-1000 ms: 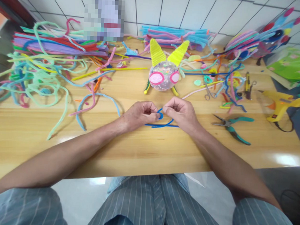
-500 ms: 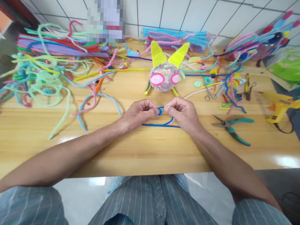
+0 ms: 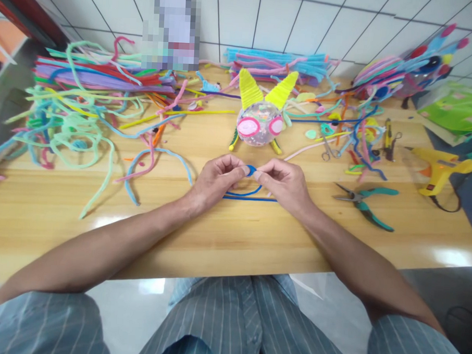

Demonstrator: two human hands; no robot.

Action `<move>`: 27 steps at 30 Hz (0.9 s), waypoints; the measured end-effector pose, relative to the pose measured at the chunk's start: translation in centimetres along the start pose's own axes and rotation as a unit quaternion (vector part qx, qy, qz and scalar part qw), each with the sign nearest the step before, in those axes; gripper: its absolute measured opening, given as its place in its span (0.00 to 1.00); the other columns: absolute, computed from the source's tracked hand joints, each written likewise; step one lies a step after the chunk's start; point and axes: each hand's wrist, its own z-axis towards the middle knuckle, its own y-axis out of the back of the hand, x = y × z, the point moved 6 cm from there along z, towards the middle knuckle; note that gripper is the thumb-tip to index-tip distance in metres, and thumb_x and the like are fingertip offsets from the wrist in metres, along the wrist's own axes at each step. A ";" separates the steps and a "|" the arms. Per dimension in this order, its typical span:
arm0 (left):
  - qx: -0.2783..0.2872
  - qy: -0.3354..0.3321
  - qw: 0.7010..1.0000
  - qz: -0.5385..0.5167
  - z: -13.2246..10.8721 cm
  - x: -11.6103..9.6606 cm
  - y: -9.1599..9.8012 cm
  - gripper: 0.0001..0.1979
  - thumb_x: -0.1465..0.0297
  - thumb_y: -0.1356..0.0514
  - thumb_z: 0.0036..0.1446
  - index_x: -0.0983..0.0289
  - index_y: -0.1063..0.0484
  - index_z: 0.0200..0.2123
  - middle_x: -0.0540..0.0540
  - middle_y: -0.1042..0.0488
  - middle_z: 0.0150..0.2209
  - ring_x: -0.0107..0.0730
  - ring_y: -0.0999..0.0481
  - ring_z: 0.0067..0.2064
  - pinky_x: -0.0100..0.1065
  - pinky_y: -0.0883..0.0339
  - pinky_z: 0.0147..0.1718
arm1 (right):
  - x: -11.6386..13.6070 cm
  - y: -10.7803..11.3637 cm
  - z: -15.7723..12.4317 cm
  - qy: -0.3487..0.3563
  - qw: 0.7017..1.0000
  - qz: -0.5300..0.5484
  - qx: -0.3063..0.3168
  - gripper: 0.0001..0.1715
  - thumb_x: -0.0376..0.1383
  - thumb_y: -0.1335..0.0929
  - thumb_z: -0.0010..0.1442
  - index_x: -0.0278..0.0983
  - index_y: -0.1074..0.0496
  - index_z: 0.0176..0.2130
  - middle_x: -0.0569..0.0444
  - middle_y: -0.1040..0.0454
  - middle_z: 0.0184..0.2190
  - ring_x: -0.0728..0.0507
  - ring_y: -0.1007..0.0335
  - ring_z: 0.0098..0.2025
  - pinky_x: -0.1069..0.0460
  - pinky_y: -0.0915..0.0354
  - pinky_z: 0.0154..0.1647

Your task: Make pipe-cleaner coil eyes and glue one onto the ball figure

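Note:
Between my fingertips is a blue pipe cleaner (image 3: 251,171), its end wound into a small flat coil. My left hand (image 3: 222,180) pinches the coil from the left. On the coil's other side, my right hand (image 3: 283,181) pinches the same pipe cleaner, and its loose length curves below my hands. A second blue strand (image 3: 250,199) lies straight on the table beneath; whether it joins the curved length I cannot tell. Just beyond my hands stands a clear glittery ball figure (image 3: 260,127) with yellow pipe-cleaner ears, pink oval eyes and short legs.
Loose pipe cleaners (image 3: 81,139) tangle at the left, with bundles (image 3: 280,64) along the tiled wall. To the right lie green-handled pliers (image 3: 362,199), small scissors (image 3: 330,151), and a yellow glue gun (image 3: 435,167) with its cord. The wooden table's (image 3: 233,250) front edge is near my lap.
My right hand has shifted slightly left and down, closer to the left one. The blue coil now shows more fully, and the hanging loop of pipe cleaner has swung left.

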 end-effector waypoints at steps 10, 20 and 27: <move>-0.006 -0.020 1.000 -0.015 -0.1 -0.4 -0.3 0.22 0.54 0.22 0.44 0.65 0.22 0.31 0.50 0.24 0.28 0.25 0.31 0.29 0.29 0.35 0.31 | 0.1 -0.2 -0.3 0.007 1.000 0.002 -0.010 0.10 0.39 0.26 0.59 0.38 0.22 0.28 0.58 0.26 0.24 0.49 0.33 0.28 0.53 0.37 0.28; 0.014 -0.061 0.998 -0.029 0.1 -0.6 -0.3 0.22 0.52 0.22 0.46 0.64 0.21 0.30 0.48 0.26 0.25 0.23 0.35 0.25 0.29 0.38 0.27 | -1.1 -0.4 0.3 -0.047 0.994 0.092 0.044 0.21 0.52 0.20 0.53 0.38 0.22 0.31 0.58 0.24 0.25 0.49 0.31 0.27 0.53 0.33 0.30; 0.026 -0.048 0.998 0.002 0.1 -0.5 -0.3 0.22 0.51 0.23 0.49 0.65 0.20 0.31 0.50 0.23 0.28 0.26 0.31 0.29 0.30 0.35 0.31 | -0.2 -0.4 0.2 -0.028 0.998 0.055 0.019 0.16 0.45 0.24 0.56 0.38 0.27 0.29 0.59 0.29 0.23 0.51 0.37 0.25 0.54 0.40 0.26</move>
